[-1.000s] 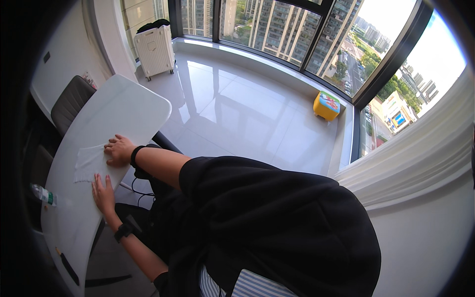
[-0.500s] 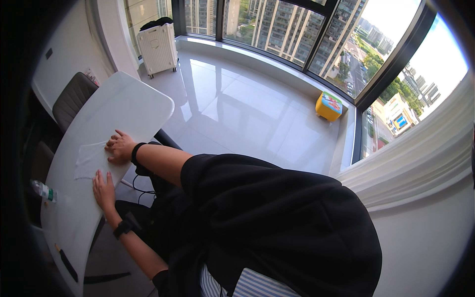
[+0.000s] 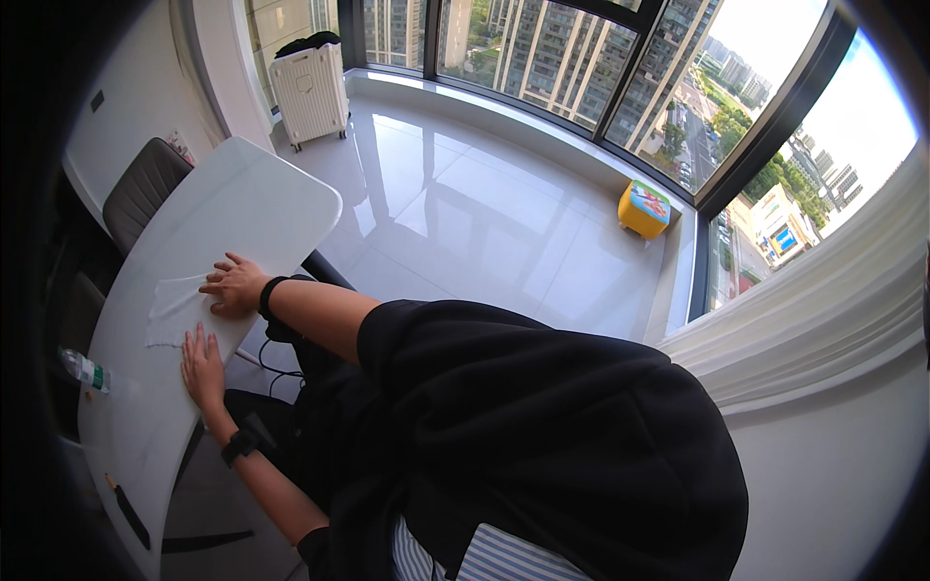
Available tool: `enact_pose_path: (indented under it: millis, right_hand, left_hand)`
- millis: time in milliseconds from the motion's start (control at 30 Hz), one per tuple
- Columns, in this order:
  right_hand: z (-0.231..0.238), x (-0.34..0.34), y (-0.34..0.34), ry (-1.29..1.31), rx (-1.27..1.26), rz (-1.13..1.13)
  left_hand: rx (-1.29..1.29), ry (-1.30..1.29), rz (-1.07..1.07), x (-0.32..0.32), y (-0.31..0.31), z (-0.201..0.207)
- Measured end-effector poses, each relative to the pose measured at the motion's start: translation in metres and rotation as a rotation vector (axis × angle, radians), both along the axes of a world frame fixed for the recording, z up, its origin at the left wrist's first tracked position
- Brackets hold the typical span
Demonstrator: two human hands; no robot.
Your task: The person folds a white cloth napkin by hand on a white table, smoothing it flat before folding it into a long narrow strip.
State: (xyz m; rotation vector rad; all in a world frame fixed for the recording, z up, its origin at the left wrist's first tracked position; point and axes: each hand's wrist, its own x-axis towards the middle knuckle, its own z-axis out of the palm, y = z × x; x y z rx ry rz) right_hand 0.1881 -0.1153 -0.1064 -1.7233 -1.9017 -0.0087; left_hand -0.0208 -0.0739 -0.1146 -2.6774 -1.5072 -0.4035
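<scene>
A long white table (image 3: 242,208) curves along the left of the view, and on it lies a thin, pale, see-through sheet (image 3: 174,310), nearly the table's own colour and roughly rectangular, its longer side running across the tabletop toward the far edge. The right hand (image 3: 232,287) presses flat on its upper part, fingers spread; the left hand (image 3: 201,366) lies open and flat at its lower edge. Neither hand grips anything.

Bright window daylight, floor (image 3: 465,203) glare, fisheye-bent edges, dark vignette
</scene>
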Motion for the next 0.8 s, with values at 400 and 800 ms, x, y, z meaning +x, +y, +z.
enact_pose_path:
  millis: [400,800]
  right_hand:
    - [0.005,0.003,-0.007,0.032,0.057,-0.063]
    - [0.005,0.001,-0.005,-0.027,0.001,-0.078]
  left_hand:
    - [0.051,-0.201,-0.181,-0.002,0.001,0.001]
    - [0.139,-0.093,-0.137,-0.007,0.023,-0.021]
